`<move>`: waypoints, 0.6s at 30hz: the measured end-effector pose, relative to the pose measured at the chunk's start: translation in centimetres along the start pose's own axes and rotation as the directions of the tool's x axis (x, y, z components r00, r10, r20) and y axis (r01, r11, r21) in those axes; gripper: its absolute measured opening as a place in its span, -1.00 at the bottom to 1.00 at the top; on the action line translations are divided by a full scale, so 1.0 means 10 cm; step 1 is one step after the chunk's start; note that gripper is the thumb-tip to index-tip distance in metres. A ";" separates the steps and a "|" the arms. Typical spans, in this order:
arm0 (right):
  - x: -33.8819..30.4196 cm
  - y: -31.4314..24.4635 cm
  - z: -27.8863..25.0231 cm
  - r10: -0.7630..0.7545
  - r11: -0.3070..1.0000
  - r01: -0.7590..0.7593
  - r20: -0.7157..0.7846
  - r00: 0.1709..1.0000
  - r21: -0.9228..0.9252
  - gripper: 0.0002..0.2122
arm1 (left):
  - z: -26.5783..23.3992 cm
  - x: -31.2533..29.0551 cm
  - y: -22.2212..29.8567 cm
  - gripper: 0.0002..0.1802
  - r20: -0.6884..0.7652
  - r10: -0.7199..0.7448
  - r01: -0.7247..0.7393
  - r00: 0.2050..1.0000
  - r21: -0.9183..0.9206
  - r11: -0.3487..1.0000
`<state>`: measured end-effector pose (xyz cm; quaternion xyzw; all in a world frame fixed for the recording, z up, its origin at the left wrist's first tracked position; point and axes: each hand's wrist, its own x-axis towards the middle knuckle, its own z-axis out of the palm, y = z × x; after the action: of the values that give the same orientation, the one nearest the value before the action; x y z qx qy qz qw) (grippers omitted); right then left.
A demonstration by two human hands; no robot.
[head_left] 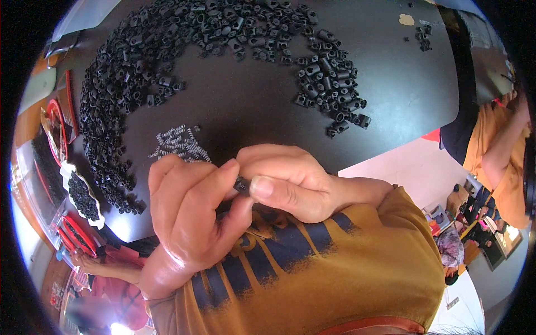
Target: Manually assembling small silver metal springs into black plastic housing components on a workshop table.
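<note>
My left hand (195,204) and my right hand (296,181) meet in front of my chest, near the table's close edge. Between their fingertips is a small black plastic cord lock (242,185), pinched from both sides. Fingers cover most of it, so whether its parts are joined cannot be seen. Just beyond my left hand lies a small heap of metal springs (180,142). A wide curved heap of black cord lock parts (114,92) runs along the left and far side of the dark table (240,89). Its right end holds larger barrel-shaped pieces (329,81).
A white scalloped dish (97,215) of small black parts stands at the left edge, with red trays (75,234) nearby. A few black pieces (425,39) lie at the far right. One person (120,290) sits at lower left, another in orange (491,148) at right.
</note>
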<state>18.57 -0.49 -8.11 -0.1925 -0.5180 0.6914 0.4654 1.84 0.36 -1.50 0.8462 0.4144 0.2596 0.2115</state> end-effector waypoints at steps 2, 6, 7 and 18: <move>0.00 -0.04 -0.02 0.023 1.000 -0.023 0.018 1.000 0.014 -0.71 | -0.01 0.02 0.00 -0.60 -0.016 0.037 -0.036 0.999 0.012 0.999; -0.01 -0.09 -0.07 0.017 1.000 -0.018 0.094 0.995 0.013 -0.68 | -0.04 0.04 0.02 -0.61 -0.027 0.074 -0.074 0.997 -0.030 0.997; -0.03 -0.05 -0.06 -0.002 0.999 0.001 0.025 1.000 0.038 -0.71 | -0.03 0.07 0.00 -0.61 -0.040 0.066 -0.067 0.997 -0.039 0.997; -0.08 -0.14 -0.02 0.099 0.989 -0.097 -0.015 0.995 0.108 -0.67 | -0.33 1.21 0.10 -0.68 -0.080 -0.142 0.125 0.987 -0.189 0.974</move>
<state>19.76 -1.00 -7.12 -0.1996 -0.4654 0.7381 0.4459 6.68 10.13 4.83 0.7803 0.4541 0.3209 0.2862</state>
